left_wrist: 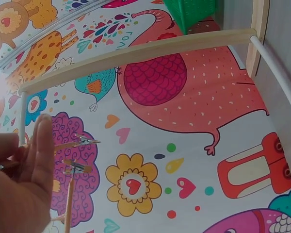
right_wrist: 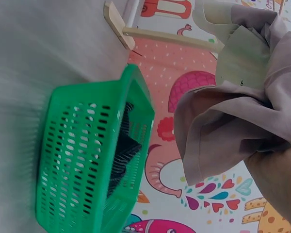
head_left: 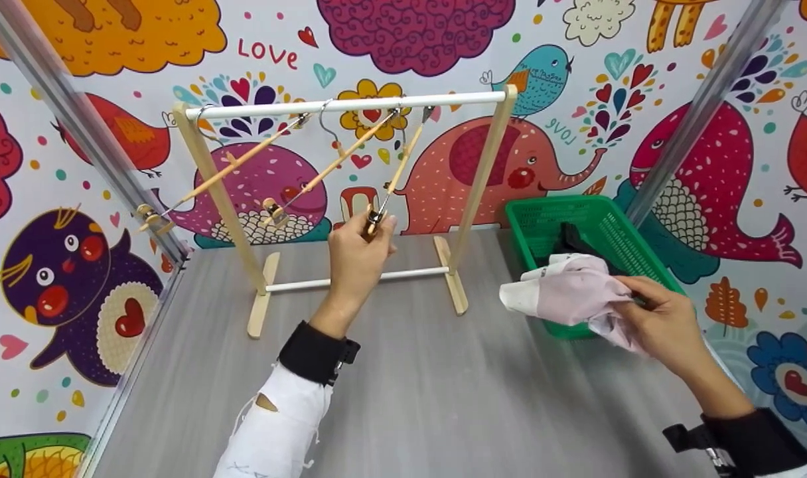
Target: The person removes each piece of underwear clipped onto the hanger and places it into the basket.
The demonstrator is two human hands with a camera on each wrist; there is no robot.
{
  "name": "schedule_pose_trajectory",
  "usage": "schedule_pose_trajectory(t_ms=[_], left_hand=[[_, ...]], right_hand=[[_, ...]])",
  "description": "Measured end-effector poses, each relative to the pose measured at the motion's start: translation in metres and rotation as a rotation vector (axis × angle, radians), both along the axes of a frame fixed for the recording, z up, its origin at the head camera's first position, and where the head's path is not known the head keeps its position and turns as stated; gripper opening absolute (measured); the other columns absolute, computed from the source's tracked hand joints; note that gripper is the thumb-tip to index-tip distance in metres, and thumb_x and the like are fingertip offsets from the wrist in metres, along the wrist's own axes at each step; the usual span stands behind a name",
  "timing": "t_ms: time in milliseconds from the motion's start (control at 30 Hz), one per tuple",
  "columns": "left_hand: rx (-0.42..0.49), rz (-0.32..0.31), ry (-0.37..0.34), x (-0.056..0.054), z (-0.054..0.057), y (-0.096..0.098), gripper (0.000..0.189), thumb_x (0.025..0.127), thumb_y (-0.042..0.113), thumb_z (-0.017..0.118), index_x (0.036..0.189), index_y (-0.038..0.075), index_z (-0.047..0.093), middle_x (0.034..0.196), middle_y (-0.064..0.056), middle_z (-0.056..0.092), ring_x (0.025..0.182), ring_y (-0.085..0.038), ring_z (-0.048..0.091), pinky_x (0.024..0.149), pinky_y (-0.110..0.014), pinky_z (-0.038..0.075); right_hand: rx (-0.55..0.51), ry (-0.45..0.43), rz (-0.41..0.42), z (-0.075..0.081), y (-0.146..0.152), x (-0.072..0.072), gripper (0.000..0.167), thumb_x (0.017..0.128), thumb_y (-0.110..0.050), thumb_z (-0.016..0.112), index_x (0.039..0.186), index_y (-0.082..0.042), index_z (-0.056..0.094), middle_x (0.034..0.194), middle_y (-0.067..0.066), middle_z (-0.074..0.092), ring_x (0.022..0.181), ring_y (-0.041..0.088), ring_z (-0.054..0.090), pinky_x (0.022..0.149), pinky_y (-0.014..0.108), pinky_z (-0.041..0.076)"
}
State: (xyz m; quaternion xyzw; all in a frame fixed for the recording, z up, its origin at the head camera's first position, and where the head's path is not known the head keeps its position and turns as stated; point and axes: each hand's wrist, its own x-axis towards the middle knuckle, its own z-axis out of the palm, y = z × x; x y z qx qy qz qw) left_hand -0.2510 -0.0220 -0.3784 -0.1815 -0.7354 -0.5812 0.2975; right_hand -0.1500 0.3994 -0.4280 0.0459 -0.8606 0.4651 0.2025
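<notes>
My left hand (head_left: 360, 255) grips the near clip end of a wooden clip hanger (head_left: 403, 159) that hangs at the right of the rack's white rod. My right hand (head_left: 669, 325) pinches a crumpled pale pink and white cloth (head_left: 573, 295), held up over the near side of the green basket. Folds of this pink cloth (right_wrist: 233, 121) droop loosely in the right wrist view, and its exact kind cannot be told. Part of the left hand (left_wrist: 24, 179) shows in its wrist view, with hanger clips (left_wrist: 77, 167) beyond it.
Two more clip hangers, one in the middle (head_left: 350, 149) and one at the left (head_left: 234, 162), hang from the wooden rack (head_left: 486, 179). A green perforated basket (right_wrist: 77, 155) on the grey table (head_left: 417, 398) contains dark cloth (right_wrist: 119, 160). Patterned walls stand behind and at both sides.
</notes>
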Motion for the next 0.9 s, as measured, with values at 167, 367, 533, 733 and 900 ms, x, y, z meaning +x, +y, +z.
schedule_pose_trajectory(t_ms=[167,367,533,733,900], left_hand=[[0.011,-0.004,-0.015,0.002,-0.006,0.001,0.012,0.099,0.008,0.074,0.094,-0.003,0.075,0.066,-0.007,0.068,0.054,-0.018,0.068,0.051,-0.022,0.054],[0.022,-0.003,-0.034,0.004,-0.011,0.000,0.014,0.098,0.005,0.074,0.105,-0.006,0.077,0.076,-0.010,0.074,0.055,-0.021,0.069,0.054,-0.024,0.058],[0.002,0.015,-0.015,0.004,-0.014,-0.002,0.013,0.098,0.004,0.074,0.103,-0.007,0.077,0.075,-0.013,0.074,0.054,-0.022,0.069,0.054,-0.022,0.057],[-0.003,0.014,-0.005,0.004,-0.018,-0.004,0.015,0.100,0.006,0.072,0.096,-0.008,0.076,0.075,-0.014,0.073,0.055,-0.023,0.069,0.054,-0.024,0.057],[0.004,0.003,-0.014,0.006,-0.021,-0.005,0.016,0.101,0.007,0.070,0.097,-0.007,0.077,0.076,-0.015,0.073,0.055,-0.025,0.069,0.054,-0.023,0.056]], right_hand=[[0.010,0.012,-0.013,0.007,0.009,-0.005,0.030,0.098,0.004,0.069,0.127,0.006,0.071,0.112,-0.027,0.068,0.098,-0.001,0.062,0.084,0.007,0.050],[0.011,0.006,-0.060,0.017,0.019,-0.013,0.032,0.102,-0.003,0.066,0.134,0.002,0.069,0.114,-0.028,0.067,0.098,0.001,0.060,0.084,0.007,0.050],[-0.028,0.044,-0.137,0.023,0.023,-0.019,0.033,0.104,-0.007,0.065,0.136,-0.001,0.068,0.113,-0.024,0.068,0.097,0.002,0.062,0.083,0.008,0.051],[-0.097,0.053,-0.209,0.027,0.031,-0.032,0.034,0.104,-0.006,0.064,0.137,-0.002,0.068,0.112,-0.023,0.067,0.097,0.003,0.062,0.084,0.008,0.051],[-0.128,0.031,-0.283,0.026,0.041,-0.049,0.034,0.104,-0.008,0.065,0.137,-0.004,0.069,0.109,-0.023,0.066,0.096,0.004,0.060,0.083,0.007,0.050]])
